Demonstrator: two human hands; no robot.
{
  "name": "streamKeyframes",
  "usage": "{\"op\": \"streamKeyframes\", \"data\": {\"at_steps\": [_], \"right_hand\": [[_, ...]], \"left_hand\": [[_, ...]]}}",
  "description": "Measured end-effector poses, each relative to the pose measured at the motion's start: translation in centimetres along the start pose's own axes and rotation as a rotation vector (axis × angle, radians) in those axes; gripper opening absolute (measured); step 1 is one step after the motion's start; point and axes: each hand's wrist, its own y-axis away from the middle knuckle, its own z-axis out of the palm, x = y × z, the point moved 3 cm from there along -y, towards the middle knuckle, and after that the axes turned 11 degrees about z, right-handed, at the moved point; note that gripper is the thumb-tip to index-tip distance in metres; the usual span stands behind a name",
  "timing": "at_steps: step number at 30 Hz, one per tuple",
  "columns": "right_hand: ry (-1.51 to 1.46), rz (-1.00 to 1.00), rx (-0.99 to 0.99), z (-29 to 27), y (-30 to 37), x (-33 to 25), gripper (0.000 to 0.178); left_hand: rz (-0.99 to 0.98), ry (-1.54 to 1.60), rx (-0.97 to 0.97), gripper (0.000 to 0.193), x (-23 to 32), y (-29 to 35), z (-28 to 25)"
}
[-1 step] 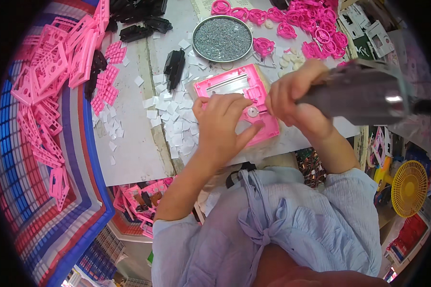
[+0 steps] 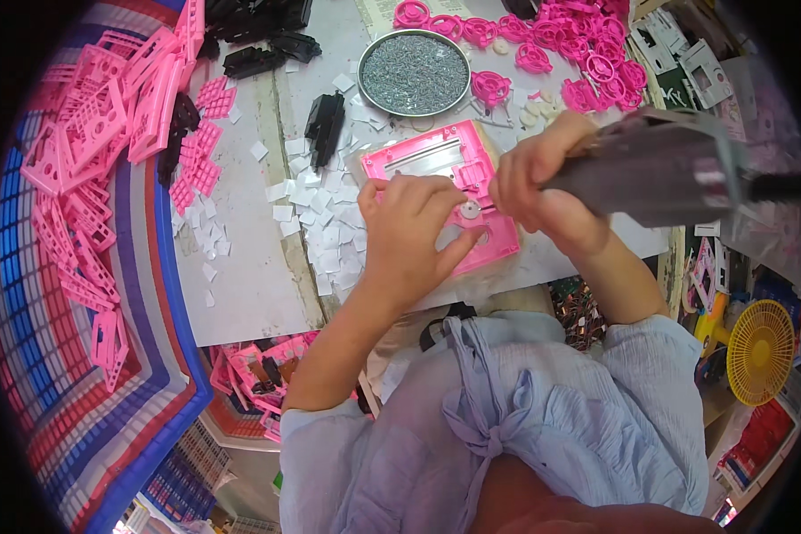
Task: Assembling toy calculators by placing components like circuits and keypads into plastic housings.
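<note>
A pink plastic housing [image 2: 497, 227] lies on the table in front of me, a white round disc [image 2: 470, 209] set in its lower half. My left hand [image 2: 407, 222] rests on its left side, the fingers bent over the edge and the thumb spread apart below the disc. Wrapped around a dark grey power screwdriver [image 2: 654, 173], my right hand [image 2: 543, 182] is at the housing's right side. The tool lies tilted, its thick end and a dark cord to the right. A thin bit reaches toward the disc; whether it touches a screw I cannot tell.
A round metal tin [image 2: 365, 84] full of small screws stands behind the housing. Pink wheel-shaped parts [image 2: 599, 65] heap at the back right. White paper squares [image 2: 316, 200] and a black part [image 2: 326, 125] lie left. Pink frames [image 2: 89, 133] fill a striped basket [image 2: 182, 311]; a yellow fan [image 2: 761, 351] stands right.
My right hand and the power screwdriver have shifted slightly to the left. My left hand and the housing have hardly moved.
</note>
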Motion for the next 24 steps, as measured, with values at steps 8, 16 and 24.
{"op": "streamKeyframes", "data": {"at_steps": [8, 16, 24], "right_hand": [[0.242, 0.084, 0.065, -1.0, 0.4, 3.4, 0.021], [0.535, 0.149, -0.107, -1.4, -0.1, 4.4, 0.023], [0.083, -0.076, 0.076, -4.3, -3.5, -1.2, 0.03]], "left_hand": [[0.241, -0.08, -0.165, 0.03, -0.7, 0.5, 1.0], [0.345, -0.263, -0.159, 0.014, 0.2, 1.3, 1.6], [0.279, -0.056, -0.196, 0.02, -1.7, 0.2, -1.1]]}}
